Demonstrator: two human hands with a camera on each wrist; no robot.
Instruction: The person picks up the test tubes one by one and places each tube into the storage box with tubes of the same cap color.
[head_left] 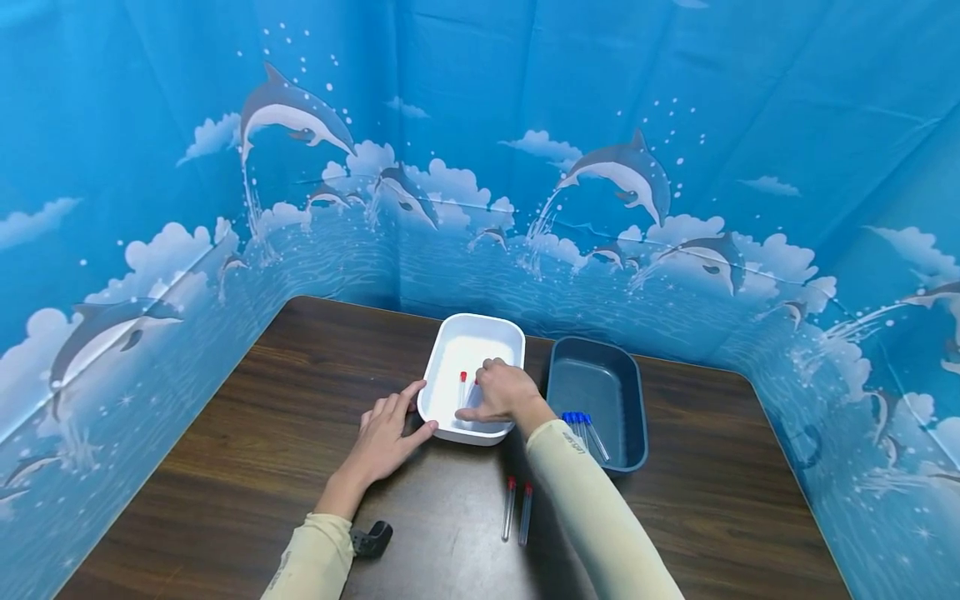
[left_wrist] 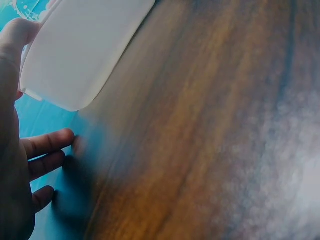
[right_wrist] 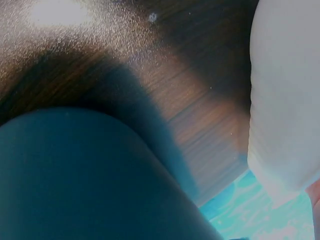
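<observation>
- Your left sleeve (head_left: pixel 315 552) is pale cream-yellow and close-fitting, with a faintly wavy edge.
- Your right sleeve (head_left: pixel 600 508) matches it in colour and runs smooth along its length.
- Small dark lettering (head_left: pixel 576 438) is printed near the end of the right one (too tiny to read surely), with more on the left.
- You wear a black, curved device (head_left: pixel 372 540) beside the left sleeve's end.
- Your left hand (head_left: pixel 385 433) and right hand (head_left: pixel 504 392) are bare.

white tray (head_left: pixel 474 340) | red caps (head_left: pixel 512 482) | dark-blue tray (head_left: pixel 592 379) | blue caps (head_left: pixel 577 417) | dolphin-patterned blue curtain (head_left: pixel 472 92)
</observation>
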